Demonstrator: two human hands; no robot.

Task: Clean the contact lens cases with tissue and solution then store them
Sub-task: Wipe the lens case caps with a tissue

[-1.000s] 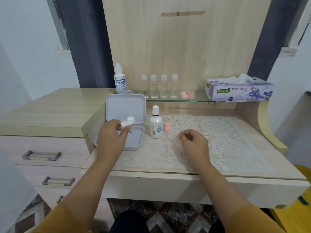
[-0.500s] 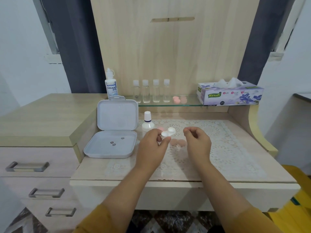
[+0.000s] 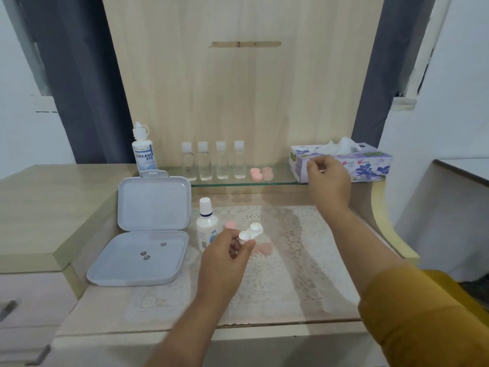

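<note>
While the left hand (image 3: 222, 256) held the white twin-cup plastic contact lens case (image 3: 250, 232) pinched between thumb and fingertips above the lace-covered wooden bench (image 3: 304, 282), the right hand (image 3: 328, 178) was up at the purple floral cardboard tissue box (image 3: 370, 162) on the glass shelf (image 3: 238, 182). The case's long axis ran from the near-left cup, inside the left grip, up and away to the far-right cup, which stood free. The right grip was curled, thumb and fingers drawn together at the front of the box, below the white tissue (image 3: 341, 147) that stuck out of the top slot; whether it had caught any tissue could not be told. The tissue lay just above and beyond that hand, far from the left one, so the pull looked to be the right hand's job, and the tissue would then need to come down and left to the case. Just behind the left hand stood a small white solution bottle with a white cap (image 3: 206, 226). The open pale grey hinged plastic storage box (image 3: 144, 250) sat to the left, lid upright, near the left hand. A pink lens case (image 3: 260, 174) rested on the shelf.
</note>
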